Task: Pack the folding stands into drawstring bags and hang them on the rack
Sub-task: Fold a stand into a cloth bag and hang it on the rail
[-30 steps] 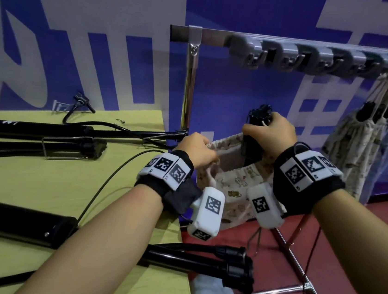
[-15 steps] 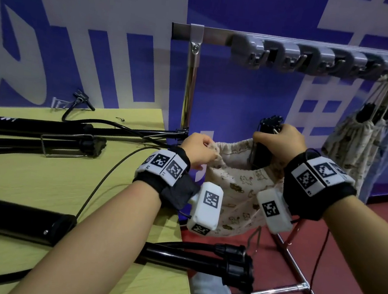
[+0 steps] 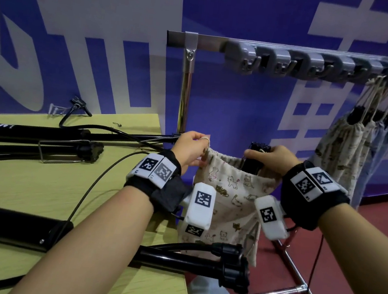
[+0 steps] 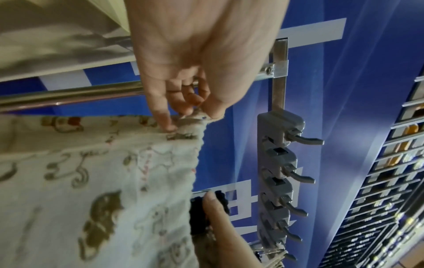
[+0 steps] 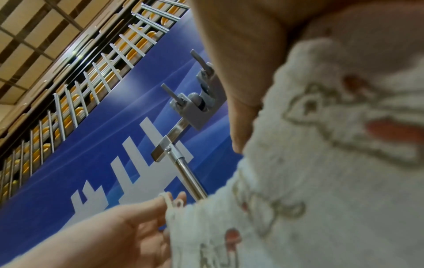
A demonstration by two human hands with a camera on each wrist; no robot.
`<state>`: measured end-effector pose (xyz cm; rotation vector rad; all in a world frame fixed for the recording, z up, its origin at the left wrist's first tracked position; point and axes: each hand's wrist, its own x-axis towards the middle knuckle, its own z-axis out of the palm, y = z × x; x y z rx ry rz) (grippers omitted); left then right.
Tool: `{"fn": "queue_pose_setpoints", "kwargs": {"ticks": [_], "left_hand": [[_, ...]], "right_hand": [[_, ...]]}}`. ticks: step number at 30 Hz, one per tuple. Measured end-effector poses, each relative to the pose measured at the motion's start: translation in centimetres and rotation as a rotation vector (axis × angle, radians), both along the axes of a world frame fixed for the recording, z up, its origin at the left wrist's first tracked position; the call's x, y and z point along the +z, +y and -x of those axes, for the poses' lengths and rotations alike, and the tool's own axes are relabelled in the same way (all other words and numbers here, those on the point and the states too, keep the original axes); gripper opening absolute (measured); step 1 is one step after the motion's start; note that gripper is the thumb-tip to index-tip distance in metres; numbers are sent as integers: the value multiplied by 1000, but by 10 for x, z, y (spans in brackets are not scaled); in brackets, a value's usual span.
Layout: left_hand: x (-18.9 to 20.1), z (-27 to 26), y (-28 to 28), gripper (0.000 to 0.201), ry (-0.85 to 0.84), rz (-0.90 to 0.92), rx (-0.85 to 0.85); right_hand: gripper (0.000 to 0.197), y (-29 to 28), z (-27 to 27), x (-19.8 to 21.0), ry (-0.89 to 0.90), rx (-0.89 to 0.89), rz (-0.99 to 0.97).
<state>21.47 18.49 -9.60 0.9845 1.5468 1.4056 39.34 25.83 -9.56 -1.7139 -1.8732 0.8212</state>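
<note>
My left hand (image 3: 191, 150) pinches the cream cat-print drawstring bag (image 3: 228, 196) open at its rim; my right hand (image 3: 270, 156) grips the black folding stand (image 3: 256, 157), half inside. Risk: the stand snags the gathered rim.

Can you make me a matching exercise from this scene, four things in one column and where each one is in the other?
Things:
1. left hand
2. right hand
3. packed bags
4. long black stand

Places:
A. hanging from the rack's far hooks
B. lying on the yellow table
C. pinching the cat-print bag rim
D. gripping the black stand in the bag mouth

Pairs: 1-C, 2-D, 3-A, 4-B
</note>
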Motion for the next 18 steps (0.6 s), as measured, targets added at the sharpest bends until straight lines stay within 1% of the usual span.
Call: {"fn": "queue_pose_setpoints", "kwargs": {"ticks": [2,4,6,8,10,14,17,18], "left_hand": [[-1,-1,2,16,-51,26,6],[-2,-1,2,16,-79,40,3],[-1,0,1,17,-106,38,-14],[0,2,-1,25,-146,15,-46],[0,2,-2,29,-181,-8,-75],[5,0,-6,30,-260,-42,-141],[11,-4,-9,35,-399,-113,-193],[12,-6,-9,37,-410,-132,-194]], "right_hand": [[27,-3,-3,3,36,37,102],[14,-3,-5,4,143,51,166],[19,-1,-8,2,294,11,186],[25,-1,-8,3,391,-2,207],[29,-1,-8,1,411,21,212],[28,-4,-8,-4,361,48,145],[38,-3,-7,-11,383,40,121],[42,-2,-7,-15,381,38,111]]}}
